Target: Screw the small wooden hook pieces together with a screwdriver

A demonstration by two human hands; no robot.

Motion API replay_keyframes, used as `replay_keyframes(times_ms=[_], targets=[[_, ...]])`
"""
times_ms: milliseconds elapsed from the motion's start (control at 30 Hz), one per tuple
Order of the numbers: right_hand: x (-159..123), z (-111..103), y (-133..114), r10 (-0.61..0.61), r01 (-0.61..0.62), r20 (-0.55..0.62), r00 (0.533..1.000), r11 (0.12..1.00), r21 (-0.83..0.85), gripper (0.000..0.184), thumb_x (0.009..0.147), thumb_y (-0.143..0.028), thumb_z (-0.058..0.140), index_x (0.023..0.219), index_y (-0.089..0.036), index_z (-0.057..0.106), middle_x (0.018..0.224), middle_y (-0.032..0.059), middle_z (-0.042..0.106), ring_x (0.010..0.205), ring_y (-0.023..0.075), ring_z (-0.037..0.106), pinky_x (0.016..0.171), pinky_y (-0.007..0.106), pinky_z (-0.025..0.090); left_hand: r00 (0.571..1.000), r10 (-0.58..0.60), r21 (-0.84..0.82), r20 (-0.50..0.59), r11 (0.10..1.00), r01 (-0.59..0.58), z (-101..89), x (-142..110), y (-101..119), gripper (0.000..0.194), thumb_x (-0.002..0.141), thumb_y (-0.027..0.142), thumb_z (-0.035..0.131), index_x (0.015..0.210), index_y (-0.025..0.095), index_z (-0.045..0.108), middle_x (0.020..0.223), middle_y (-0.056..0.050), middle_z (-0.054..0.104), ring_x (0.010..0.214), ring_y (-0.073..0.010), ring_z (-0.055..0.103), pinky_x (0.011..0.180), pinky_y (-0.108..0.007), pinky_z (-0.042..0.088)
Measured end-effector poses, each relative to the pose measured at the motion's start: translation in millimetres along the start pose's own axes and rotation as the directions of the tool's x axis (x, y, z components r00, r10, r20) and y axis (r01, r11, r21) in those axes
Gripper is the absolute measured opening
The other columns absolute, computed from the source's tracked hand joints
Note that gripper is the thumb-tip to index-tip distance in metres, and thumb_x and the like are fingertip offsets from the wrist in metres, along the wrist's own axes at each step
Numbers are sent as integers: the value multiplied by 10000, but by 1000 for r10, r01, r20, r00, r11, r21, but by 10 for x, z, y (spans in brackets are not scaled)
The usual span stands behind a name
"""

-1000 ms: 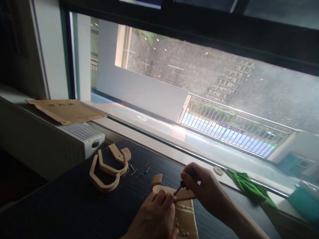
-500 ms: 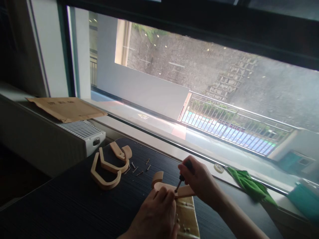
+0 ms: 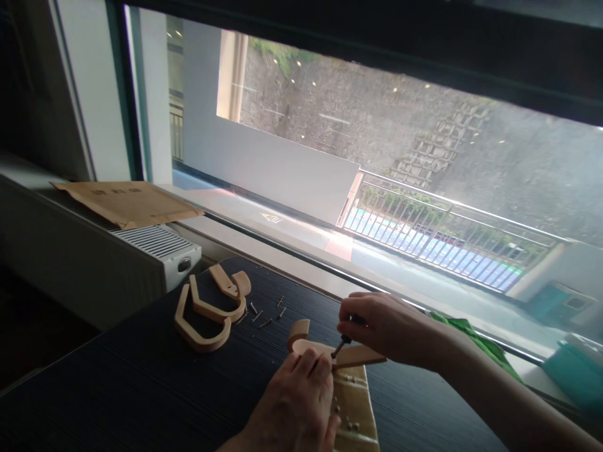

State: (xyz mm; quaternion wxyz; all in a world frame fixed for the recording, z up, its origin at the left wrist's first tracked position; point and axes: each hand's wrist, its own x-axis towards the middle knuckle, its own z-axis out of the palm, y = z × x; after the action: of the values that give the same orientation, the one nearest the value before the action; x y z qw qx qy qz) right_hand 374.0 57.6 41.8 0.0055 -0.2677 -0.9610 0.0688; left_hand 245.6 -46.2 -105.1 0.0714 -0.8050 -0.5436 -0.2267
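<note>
My right hand (image 3: 365, 323) is closed around the dark handle of a screwdriver (image 3: 343, 344). The shaft slants down to the face of a pale wooden hook (image 3: 360, 356), close to my left fingertips. With bent fingers, my left hand (image 3: 301, 389) presses the hook down onto a yellowish board (image 3: 358, 405) dotted with small pegs or screws. The hook's curled end (image 3: 298, 333) rises beyond my left knuckles. Where the tip meets the wood, any screw is too small to make out.
More wooden hooks (image 3: 205, 342) lie on the dark table (image 3: 141, 383) at the left. Several loose screws (image 3: 257, 316) are scattered beside them. A brown envelope (image 3: 132, 204) rests on a white radiator (image 3: 181, 254). By the window, a green cloth (image 3: 471, 339) lies near a teal box (image 3: 575, 370).
My right hand has turned over around the screwdriver handle, its wrist and forearm swinging up and right. The tape roll on the sill is now hidden. My left hand keeps its hold on the hook.
</note>
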Motion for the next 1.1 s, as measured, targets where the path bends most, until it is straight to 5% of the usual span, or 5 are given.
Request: replay_keyframes(times_ms=[233, 467, 767, 1100], targets=[[86, 168, 11, 323, -338, -143, 935, 936, -98, 323, 923, -386, 365, 726, -195, 535, 595, -2, 583, 492, 100, 415, 481, 240, 226, 1000, 0, -12, -13, 1000, 0, -73, 1, 32, 444, 824, 307, 548, 1180, 41, 547, 1135, -160, 580, 1008, -304, 508, 880, -454, 455], [25, -16, -102, 157, -156, 16, 987, 986, -50, 142, 828, -327, 507, 788, -229, 602, 665, -26, 618, 544, 99, 456, 512, 234, 250, 1000, -1, 9, -18, 1000, 2, -41, -4, 28, 435, 833, 295, 534, 1179, 32, 543, 1136, -160, 579, 1029, -304, 498, 900, -441, 448], [-46, 81, -56, 300, -300, -46, 953, 954, 10, 220, 863, -392, 467, 806, -218, 589, 647, -19, 624, 515, 99, 443, 498, 235, 247, 998, -58, -33, 38, 998, 59, -150, 4, 95, 392, 842, 264, 513, 1173, 59, 552, 1153, -150, 574, 1043, -301, 499, 919, -458, 437], [-105, -76, -77, 170, -171, 48, 984, 985, -3, 168, 837, -324, 493, 813, -236, 634, 706, -18, 633, 587, 106, 476, 526, 228, 287, 1000, -13, -19, 8, 1000, 13, -112, -27, 71, 404, 833, 275, 519, 1175, 63, 548, 1171, -162, 559, 1065, -309, 485, 938, -456, 423]])
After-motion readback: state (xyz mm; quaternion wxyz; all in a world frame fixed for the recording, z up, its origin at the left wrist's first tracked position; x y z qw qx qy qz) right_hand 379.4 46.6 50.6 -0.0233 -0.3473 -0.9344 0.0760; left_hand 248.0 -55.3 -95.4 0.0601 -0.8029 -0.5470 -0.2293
